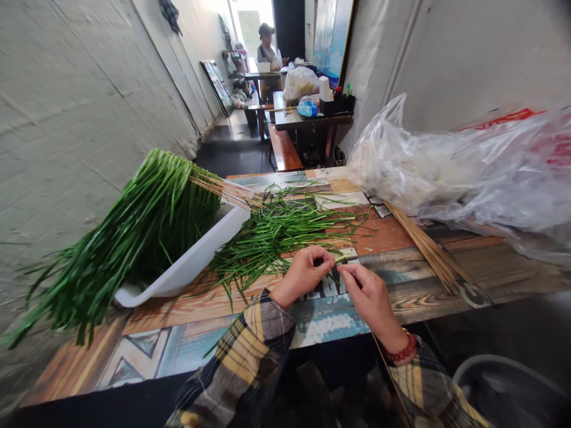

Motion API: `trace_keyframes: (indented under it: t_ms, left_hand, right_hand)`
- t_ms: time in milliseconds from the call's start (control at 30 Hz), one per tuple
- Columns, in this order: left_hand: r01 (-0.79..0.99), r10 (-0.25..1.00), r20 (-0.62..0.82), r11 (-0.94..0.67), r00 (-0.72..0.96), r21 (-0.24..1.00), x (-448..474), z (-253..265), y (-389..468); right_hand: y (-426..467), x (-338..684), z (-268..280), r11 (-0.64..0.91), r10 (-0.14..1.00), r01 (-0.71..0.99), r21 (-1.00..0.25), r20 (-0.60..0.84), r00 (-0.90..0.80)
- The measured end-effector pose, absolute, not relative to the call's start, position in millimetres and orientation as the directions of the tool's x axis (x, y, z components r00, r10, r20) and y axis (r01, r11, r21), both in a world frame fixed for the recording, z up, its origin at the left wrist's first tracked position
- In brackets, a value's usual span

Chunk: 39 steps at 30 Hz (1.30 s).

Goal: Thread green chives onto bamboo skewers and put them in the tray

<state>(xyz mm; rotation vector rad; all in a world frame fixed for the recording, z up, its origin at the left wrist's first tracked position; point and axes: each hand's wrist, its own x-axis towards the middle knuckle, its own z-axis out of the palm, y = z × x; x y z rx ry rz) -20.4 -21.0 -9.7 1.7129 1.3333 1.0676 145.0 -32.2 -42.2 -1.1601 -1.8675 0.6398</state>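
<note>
My left hand point(307, 270) is closed in a pinch on a few garlic chives, their pale ends point(342, 257) poking out past the fingertips. Close beside it, thumb and fingers of my right hand point(363, 288) pinch together. A thin bamboo skewer point(387, 364) shows below the right wrist and appears to run up into that hand; its upper part is hidden by the palm. Loose garlic chives point(285, 229) lie spread on the table just beyond my left hand. To the left, a thick row of chives threaded on skewers point(156, 196) rests in a white tray point(191, 261).
Bare bamboo skewers point(422, 246) lie on the patterned table point(196, 333) at right. Behind them sits a large clear plastic bag point(446, 172). A grey bin point(508, 386) stands at lower right. Further back are another table point(294, 119), a bench point(284, 147) and a seated person point(267, 53).
</note>
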Motion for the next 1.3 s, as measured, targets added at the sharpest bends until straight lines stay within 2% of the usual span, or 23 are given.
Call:
trace_keyframes:
  t_ms: [367,567,667,800,967,1133,1200,1300]
  left_hand:
    - [0.426,0.928,0.253,-0.352,0.273,0.833,-19.3,-12.2,-21.4]
    - [0.431,0.945,0.266,-0.324,0.191,0.842,-18.4,-11.8,-22.4]
    - [0.400,0.961,0.240,-0.274,0.135,0.875,-18.9,-10.9,-22.7]
    - [0.358,0.977,0.193,-0.213,0.091,0.909,-18.8,-10.3,-23.1]
    - [0.364,0.975,0.181,-0.217,0.131,0.906,-16.9,-14.0,-24.3]
    - [0.372,0.962,0.198,-0.257,0.189,0.892,-20.7,-16.7,-21.9]
    - [0.364,0.972,0.207,-0.233,0.109,0.902,-28.0,-15.3,-18.5]
    - [0.409,0.963,0.246,-0.179,-0.115,0.895,-44.2,-13.1,-11.9]
  right_hand:
    - [-31.5,146.7,-42.6,0.393,0.919,0.488,-0.780,0.322,-0.226]
    - [-29.3,145.9,-44.8,0.228,0.959,0.365,-0.903,0.143,-0.246]
    - [-29.5,145.1,-45.2,0.180,0.956,0.333,-0.925,0.085,-0.280]
    - [-31.1,145.1,-43.4,0.233,0.949,0.362,-0.903,0.131,-0.286]
    - [-32.2,146.4,-41.5,0.341,0.930,0.440,-0.831,0.229,-0.287]
    - [-30.8,144.7,-42.0,0.223,0.955,0.390,-0.894,0.119,-0.273]
    - [-30.4,143.6,-41.5,0.205,0.953,0.383,-0.901,0.095,-0.287]
    - [-30.7,142.8,-39.3,0.285,0.933,0.438,-0.852,0.143,-0.329]
